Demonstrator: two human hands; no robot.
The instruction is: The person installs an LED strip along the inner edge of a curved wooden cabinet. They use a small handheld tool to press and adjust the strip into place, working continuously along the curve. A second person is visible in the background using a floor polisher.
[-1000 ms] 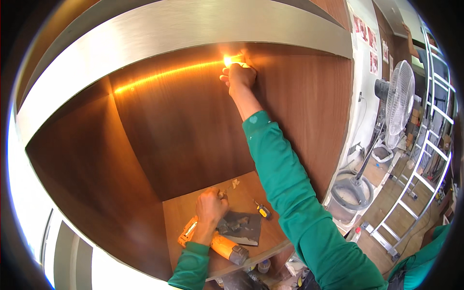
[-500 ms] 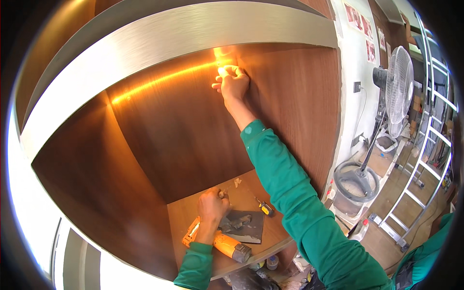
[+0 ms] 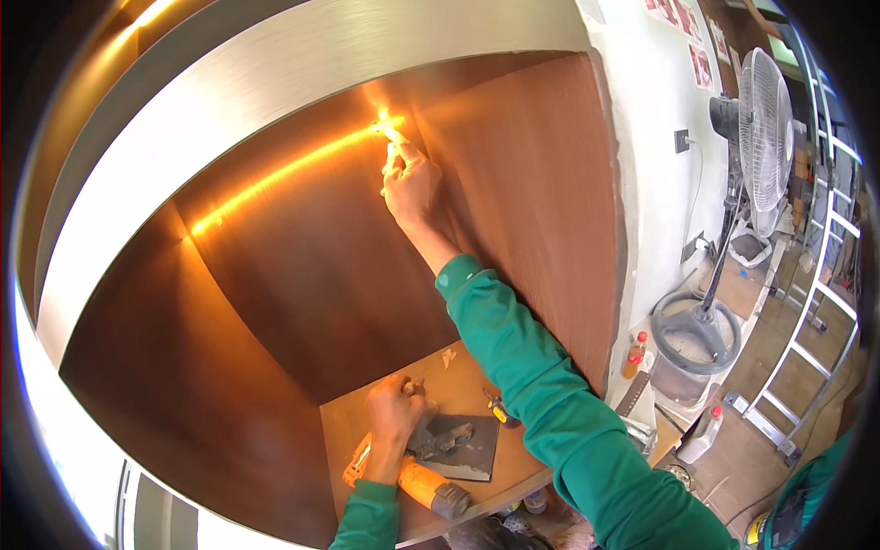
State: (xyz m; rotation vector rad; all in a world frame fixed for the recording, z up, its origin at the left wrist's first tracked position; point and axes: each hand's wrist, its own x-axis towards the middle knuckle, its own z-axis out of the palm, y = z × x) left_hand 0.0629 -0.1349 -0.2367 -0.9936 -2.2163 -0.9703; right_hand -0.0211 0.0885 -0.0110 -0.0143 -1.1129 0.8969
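Observation:
My right hand (image 3: 410,183) reaches up to the far upper corner of a brown wood-grain recess. Its fingers are pinched at the right end of a glowing yellow LED light strip (image 3: 284,179); glare hides the exact grip. Lower down, my left hand (image 3: 392,414) rests closed above the recess's wooden base (image 3: 344,417). Something small and pale shows by its fingertips, too unclear to name. Beneath that wrist lies an orange power tool (image 3: 423,486) with a dark end. Beside it a dark flat sheet (image 3: 477,458) carries grey scraps (image 3: 449,442).
A small yellow-and-black tool (image 3: 500,410) lies near my right sleeve. A brushed metal band (image 3: 367,46) curves over the recess. To the right stand a pedestal fan (image 3: 765,128), an aluminium ladder (image 3: 788,367), a red-capped bottle (image 3: 634,356) and a white jug (image 3: 703,435).
My view has shifted, bringing the bottle and jug into fuller sight. My right hand has turned, its fingertips now against the strip's end. My left hand stays closed over the base.

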